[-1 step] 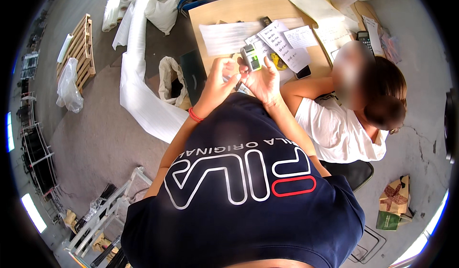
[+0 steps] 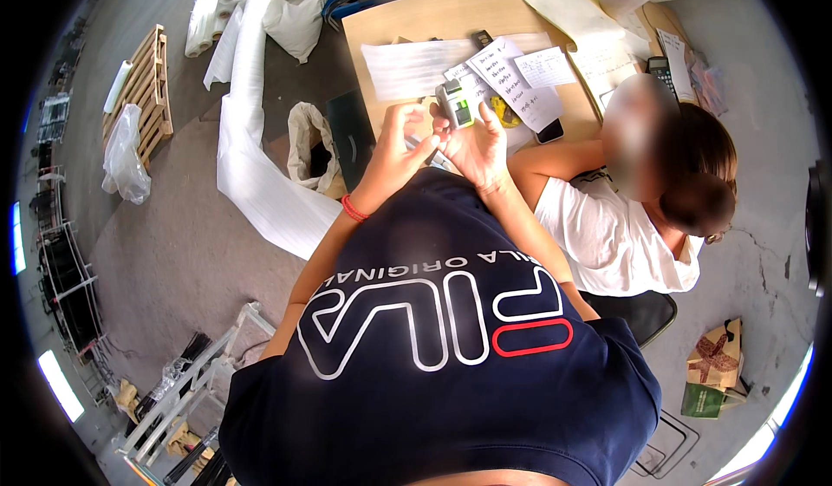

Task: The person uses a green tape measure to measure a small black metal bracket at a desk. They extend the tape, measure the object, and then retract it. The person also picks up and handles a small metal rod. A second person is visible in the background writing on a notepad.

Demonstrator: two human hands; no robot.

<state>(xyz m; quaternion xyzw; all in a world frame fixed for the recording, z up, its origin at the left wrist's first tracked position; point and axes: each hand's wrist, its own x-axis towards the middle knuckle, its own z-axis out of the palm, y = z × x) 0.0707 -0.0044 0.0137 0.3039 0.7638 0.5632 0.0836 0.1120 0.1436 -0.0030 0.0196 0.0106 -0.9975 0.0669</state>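
My right hand (image 2: 479, 146) holds a small grey box-shaped device (image 2: 455, 106) with a bright green and dark face, above the near edge of the wooden table. My left hand (image 2: 400, 142), a red band at its wrist, is just left of the device. Its fingers are bent and its thumb stands apart from them, with nothing visible between. Whether its fingertips touch the device I cannot tell. Beyond my hands lie handwritten paper slips (image 2: 503, 71), and a yellow item (image 2: 504, 113) is partly hidden behind my right hand.
A seated person in a white shirt (image 2: 607, 226) leans on the table (image 2: 407, 13) close at my right. A dark phone (image 2: 549, 131) and a calculator (image 2: 660, 71) lie there. At left stand an open sack (image 2: 299, 139), a long white wrapped roll (image 2: 247, 165) and a wooden pallet (image 2: 152, 96).
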